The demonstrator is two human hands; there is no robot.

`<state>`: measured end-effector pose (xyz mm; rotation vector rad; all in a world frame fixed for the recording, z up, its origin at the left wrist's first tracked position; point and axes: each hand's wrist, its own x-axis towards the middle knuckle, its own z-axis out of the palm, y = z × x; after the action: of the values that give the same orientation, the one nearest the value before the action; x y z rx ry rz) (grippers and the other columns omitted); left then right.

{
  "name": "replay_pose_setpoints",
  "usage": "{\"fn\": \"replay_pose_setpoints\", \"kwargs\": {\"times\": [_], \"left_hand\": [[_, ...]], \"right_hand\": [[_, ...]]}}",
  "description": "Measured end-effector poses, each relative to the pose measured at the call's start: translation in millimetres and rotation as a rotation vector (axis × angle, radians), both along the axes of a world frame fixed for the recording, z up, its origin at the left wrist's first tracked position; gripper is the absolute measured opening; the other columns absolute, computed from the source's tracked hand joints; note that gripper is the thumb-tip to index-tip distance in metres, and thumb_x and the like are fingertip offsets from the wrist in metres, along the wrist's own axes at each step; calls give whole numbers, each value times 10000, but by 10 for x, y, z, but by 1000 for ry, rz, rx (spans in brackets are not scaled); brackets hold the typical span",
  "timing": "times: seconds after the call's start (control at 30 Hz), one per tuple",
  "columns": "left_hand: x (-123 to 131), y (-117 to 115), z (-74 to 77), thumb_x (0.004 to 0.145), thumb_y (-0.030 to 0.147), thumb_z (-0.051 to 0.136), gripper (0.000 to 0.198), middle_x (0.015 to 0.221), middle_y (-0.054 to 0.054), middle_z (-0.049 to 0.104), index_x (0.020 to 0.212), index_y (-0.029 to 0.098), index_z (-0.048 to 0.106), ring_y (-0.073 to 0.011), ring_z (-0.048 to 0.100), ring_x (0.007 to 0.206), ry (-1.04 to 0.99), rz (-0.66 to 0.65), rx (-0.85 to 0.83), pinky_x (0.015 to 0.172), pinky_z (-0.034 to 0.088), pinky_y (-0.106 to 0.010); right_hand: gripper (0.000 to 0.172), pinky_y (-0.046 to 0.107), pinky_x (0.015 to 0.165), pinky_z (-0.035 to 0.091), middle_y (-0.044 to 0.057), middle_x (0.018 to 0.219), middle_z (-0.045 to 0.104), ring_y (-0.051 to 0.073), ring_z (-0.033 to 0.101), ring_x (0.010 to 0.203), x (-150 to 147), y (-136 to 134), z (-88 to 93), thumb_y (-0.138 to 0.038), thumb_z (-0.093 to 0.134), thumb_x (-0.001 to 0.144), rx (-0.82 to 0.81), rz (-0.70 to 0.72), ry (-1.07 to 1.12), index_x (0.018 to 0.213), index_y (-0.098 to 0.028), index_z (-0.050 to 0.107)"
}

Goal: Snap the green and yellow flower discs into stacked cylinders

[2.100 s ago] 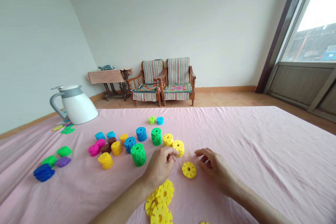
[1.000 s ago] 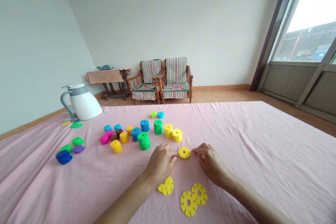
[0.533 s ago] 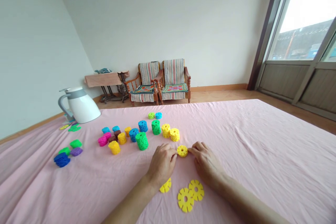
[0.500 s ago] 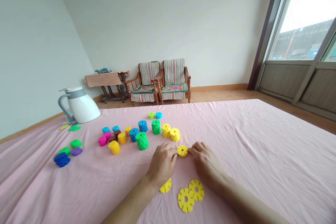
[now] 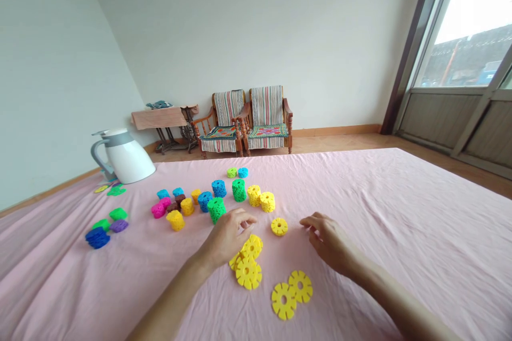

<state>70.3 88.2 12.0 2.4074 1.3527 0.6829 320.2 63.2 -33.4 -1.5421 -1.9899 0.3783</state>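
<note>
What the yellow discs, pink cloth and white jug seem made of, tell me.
Yellow discs: probably matte plastic, with evenly cut slots. Pink cloth: likely dull fabric, given soft wrinkles. White jug: smooth, faintly shiny body, so plastic or coated metal.

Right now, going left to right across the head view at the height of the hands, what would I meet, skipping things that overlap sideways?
Dark blue stack → purple stack → frontmost orange-yellow stack → left hand → short yellow stack → right hand.
</note>
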Motion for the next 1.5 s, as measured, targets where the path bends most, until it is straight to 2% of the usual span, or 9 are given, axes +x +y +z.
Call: {"fn": "replay_pose_setpoints", "kwargs": {"times": [0.13, 0.27, 0.5, 0.73, 0.87, 0.97, 1.13, 1.27, 1.5], "left_hand": [[-195, -42, 148, 720, 277, 619, 313, 948, -9, 598, 1029, 229, 625, -154, 558, 802, 96, -73, -191, 681, 443, -250], [-177, -128, 158, 610, 271, 719, 482, 1012, -11, 576, 1076, 249, 598, -193, 546, 908, 166, -137, -217, 807, 432, -298], [-215, -169, 133, 665, 163, 606, 416, 1056, -17, 586, 1073, 240, 590, -201, 540, 961, 183, -97, -221, 866, 402, -308], [-300, -106, 89, 666, 178, 601, 309, 927, -22, 607, 974, 194, 629, -170, 552, 799, 239, -65, -218, 727, 423, -270], [-306, -71, 82, 640, 198, 629, 298, 884, -17, 612, 938, 188, 625, -170, 549, 789, 211, -34, -164, 708, 421, -268], [-188, -27, 163, 649, 237, 643, 299, 910, -11, 604, 945, 202, 622, -154, 545, 760, 142, -29, -152, 680, 428, -257], [242, 115, 269, 676, 258, 661, 321, 902, -13, 585, 993, 213, 637, -155, 545, 785, 51, -141, -88, 708, 432, -257], [468, 226, 179, 663, 275, 708, 337, 892, -21, 583, 990, 216, 653, -181, 540, 842, 60, -199, -28, 752, 423, -279], [488, 300, 21, 680, 299, 711, 319, 927, -34, 568, 983, 215, 654, -197, 531, 905, 78, -228, -41, 803, 411, -303]], "right_hand": [[280, 272, 666, 429, 51, 846, 635, 149, 584, 732, 141, -137, 40, -121, 395, 786, -49, 0, 87, 928, -169, 631], [257, 271, 639, 433, 42, 833, 637, 150, 586, 723, 189, -171, -8, -156, 395, 792, -102, 3, 163, 897, -179, 628], [249, 282, 630, 422, 38, 816, 615, 150, 572, 696, 203, -155, -31, -173, 381, 815, -64, 35, 101, 893, -187, 617], [255, 289, 638, 410, 43, 796, 594, 151, 555, 683, 186, -205, 20, -179, 360, 848, -20, 41, 12, 906, -177, 609], [252, 287, 636, 407, 44, 792, 591, 155, 556, 687, 179, -195, 34, -179, 363, 852, -24, 41, -14, 904, -179, 610], [250, 282, 632, 404, 44, 790, 587, 154, 556, 687, 171, -194, 47, -163, 365, 849, -27, 42, -30, 898, -180, 610], [244, 277, 624, 405, 45, 798, 586, 154, 561, 695, 165, -202, 51, -140, 375, 841, -35, 33, -39, 900, -181, 608], [257, 280, 634, 411, 45, 800, 586, 150, 562, 702, 164, -208, 43, -141, 359, 856, -35, 39, -37, 910, -183, 607], [271, 296, 660, 425, 53, 839, 592, 165, 571, 757, 157, -216, 21, -141, 353, 861, -19, 21, -51, 953, -193, 603]]}}
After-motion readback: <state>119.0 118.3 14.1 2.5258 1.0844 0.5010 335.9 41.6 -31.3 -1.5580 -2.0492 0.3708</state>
